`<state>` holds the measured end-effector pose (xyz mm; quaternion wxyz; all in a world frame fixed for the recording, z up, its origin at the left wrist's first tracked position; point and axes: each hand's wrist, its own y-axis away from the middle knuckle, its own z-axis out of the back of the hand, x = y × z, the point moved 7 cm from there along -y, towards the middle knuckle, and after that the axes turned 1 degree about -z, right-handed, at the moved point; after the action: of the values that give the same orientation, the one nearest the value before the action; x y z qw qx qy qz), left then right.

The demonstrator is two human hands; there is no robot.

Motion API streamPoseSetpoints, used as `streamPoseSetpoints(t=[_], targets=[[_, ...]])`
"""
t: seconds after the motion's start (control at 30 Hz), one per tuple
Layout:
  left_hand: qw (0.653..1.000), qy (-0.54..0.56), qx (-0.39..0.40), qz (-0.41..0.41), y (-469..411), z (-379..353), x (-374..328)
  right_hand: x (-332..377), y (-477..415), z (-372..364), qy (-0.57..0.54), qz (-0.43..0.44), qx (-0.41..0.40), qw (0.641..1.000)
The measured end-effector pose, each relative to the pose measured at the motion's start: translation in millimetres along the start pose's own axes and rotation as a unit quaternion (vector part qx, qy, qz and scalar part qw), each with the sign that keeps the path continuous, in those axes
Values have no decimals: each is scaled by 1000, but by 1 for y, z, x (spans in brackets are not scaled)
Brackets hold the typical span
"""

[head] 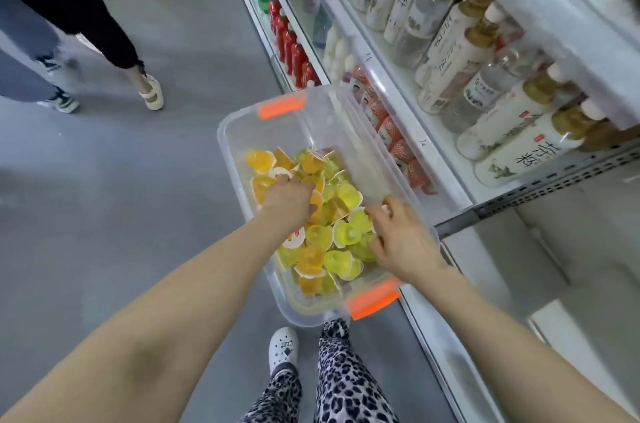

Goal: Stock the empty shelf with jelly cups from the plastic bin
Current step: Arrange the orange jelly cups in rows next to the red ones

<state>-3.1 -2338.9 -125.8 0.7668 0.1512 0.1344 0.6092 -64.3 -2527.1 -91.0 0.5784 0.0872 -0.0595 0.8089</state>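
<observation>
A clear plastic bin with orange handles stands on the floor beside the shelving. Several yellow and orange jelly cups lie piled in its near half. My left hand reaches down into the pile, fingers curled among orange cups; whether it grips one is hidden. My right hand rests on the yellow cups at the bin's right wall, fingers bent over them. The empty white shelf lies at the lower right, under a grey perforated rail.
Shelves on the right carry tea and water bottles, red cans and small strawberry-print packs. Two other people's legs stand on the grey floor at the upper left. My own legs and a white shoe are just below the bin.
</observation>
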Motion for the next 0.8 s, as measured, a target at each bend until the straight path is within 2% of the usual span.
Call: streamPoseSetpoints(t=[0.1, 0.27, 0.4, 0.5, 0.57, 0.73, 0.8], targets=[[998, -20, 56, 16, -17, -19, -9, -7, 4, -3, -8, -46, 13, 999], [993, -88, 75, 15, -27, -29, -10, -10, 3, -5, -12, -79, 30, 996], [995, -68, 72, -4, -25, -21, -10, -12, 5, -5, -28, -88, 40, 995], [997, 28, 63, -24, -14, -4, -12, -9, 7, 2, -66, -94, 25, 993], [986, 150, 68, -18, -7, 3, -8, -6, 10, 12, -87, -94, 7, 992], [905, 422, 41, -3, 20, 34, -4, 3, 37, 62, -65, -102, -73, 990], [874, 485, 20, -24, 35, 54, -15, 2, 56, 87, -55, -113, -110, 986]])
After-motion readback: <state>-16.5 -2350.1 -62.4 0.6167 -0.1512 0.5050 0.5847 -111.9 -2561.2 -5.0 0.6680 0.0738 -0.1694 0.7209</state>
